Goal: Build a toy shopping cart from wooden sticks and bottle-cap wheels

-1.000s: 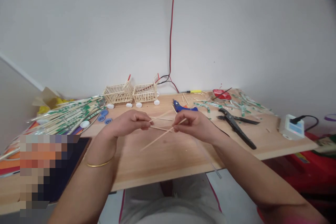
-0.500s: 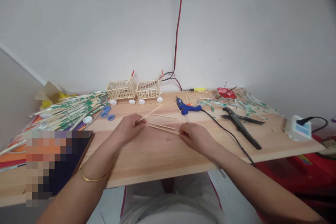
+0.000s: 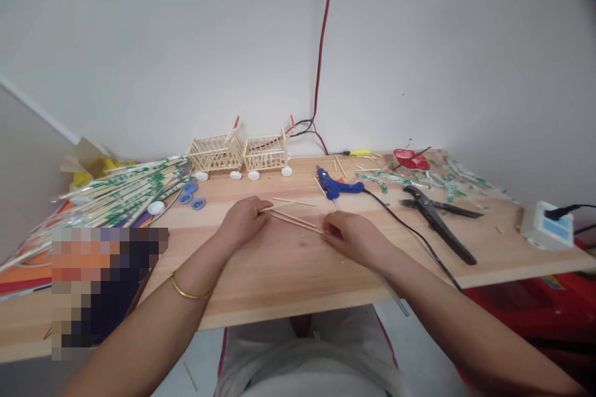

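My left hand (image 3: 244, 218) is closed in a pinch on a thin wooden stick (image 3: 278, 205), which points right just above the tabletop. Two more sticks lie nearly side by side between my hands, and the nearer stick (image 3: 298, 224) runs to the fingertips of my right hand (image 3: 351, 236). The right fingers are curled and pressed together around that end; the fingertips are partly hidden. Just behind, another loose stick (image 3: 307, 203) rests on the wood. A blue glue gun (image 3: 342, 188) lies beyond my right hand.
Two small stick-built carts (image 3: 265, 154) with white wheels stand by the wall. Wrapped sticks (image 3: 135, 192) and blue caps (image 3: 198, 204) are at left. Black cutters (image 3: 437, 223), torn wrappers (image 3: 449, 186) and a white power box (image 3: 547, 226) sit at right. A cord (image 3: 414, 232) crosses the table (image 3: 261, 285).
My left hand's stick has swung lower, from slanting upward to nearly level, and now crosses close over the loose sticks. My right hand stays at the stick ends. The view has shifted slightly.
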{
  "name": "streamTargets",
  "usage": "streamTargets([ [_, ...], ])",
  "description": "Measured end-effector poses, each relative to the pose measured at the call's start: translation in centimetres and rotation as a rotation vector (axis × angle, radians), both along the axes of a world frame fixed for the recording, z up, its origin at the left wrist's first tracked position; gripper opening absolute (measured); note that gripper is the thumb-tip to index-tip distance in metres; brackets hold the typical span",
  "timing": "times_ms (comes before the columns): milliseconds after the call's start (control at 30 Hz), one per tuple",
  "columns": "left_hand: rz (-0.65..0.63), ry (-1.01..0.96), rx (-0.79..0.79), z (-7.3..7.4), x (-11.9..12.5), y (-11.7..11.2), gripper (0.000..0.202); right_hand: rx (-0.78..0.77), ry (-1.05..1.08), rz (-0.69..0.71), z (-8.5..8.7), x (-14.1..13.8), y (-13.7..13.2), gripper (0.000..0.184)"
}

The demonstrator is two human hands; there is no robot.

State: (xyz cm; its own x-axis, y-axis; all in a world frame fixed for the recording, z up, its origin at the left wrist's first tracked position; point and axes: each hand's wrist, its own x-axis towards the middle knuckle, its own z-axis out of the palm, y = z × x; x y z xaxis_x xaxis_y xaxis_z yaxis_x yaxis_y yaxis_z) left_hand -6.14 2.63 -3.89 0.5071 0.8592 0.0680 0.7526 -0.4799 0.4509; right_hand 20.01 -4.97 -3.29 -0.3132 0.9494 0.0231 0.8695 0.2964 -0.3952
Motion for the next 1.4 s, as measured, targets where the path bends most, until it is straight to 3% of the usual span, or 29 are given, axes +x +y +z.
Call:
streamTargets([
  [233,-0.017,0.088,0.013,0.4,0.8,0.0,0.023,0.015,-0.042,-0.012,0.0,-2.0,1.5,0.015],
  [467,-0.039,0.114,0.073,-0.2,0.7,0.1,0.017,-0.046,-0.277,0.011,0.8,-3.7,2.3,0.015],
  [700,-0.125,0.165,0.041,0.3,0.5,-0.3,0.020,-0.051,-0.390,0.111,1.4,-3.9,2.9,0.019],
  [867,-0.201,0.050,-0.021,0.6,0.7,-0.9,0.017,0.000,-0.399,0.171,3.7,-3.0,3.8,0.020],
  [933,-0.179,-0.011,-0.038,0.9,0.9,-1.2,0.016,0.117,-0.409,0.159,5.8,-2.1,3.7,0.015],
  [1000,-0.140,-0.111,-0.073,1.3,1.0,-1.4,0.018,0.380,-0.365,0.048,8.0,-0.9,3.1,0.017],
  [1067,-0.061,-0.262,-0.162,1.6,1.1,-1.7,0.022,0.683,-0.155,-0.142,9.5,0.3,2.1,0.029],
  [1133,0.036,-0.453,-0.297,1.8,1.3,-2.0,0.025,0.825,0.163,-0.299,9.8,0.8,0.9,0.027],
  [1200,0.095,-0.622,-0.424,2.1,2.0,-2.5,0.028,0.670,0.439,-0.308,8.6,0.2,0.3,0.024],
  [1300,0.082,-0.745,-0.509,2.2,3.7,-3.3,0.030,0.195,0.656,-0.114,5.9,-2.0,0.4,0.026],
  [1400,0.037,-0.737,-0.481,1.9,5.0,-3.8,0.028,0.139,0.663,-0.025,4.4,-3.6,1.3,0.016],
])
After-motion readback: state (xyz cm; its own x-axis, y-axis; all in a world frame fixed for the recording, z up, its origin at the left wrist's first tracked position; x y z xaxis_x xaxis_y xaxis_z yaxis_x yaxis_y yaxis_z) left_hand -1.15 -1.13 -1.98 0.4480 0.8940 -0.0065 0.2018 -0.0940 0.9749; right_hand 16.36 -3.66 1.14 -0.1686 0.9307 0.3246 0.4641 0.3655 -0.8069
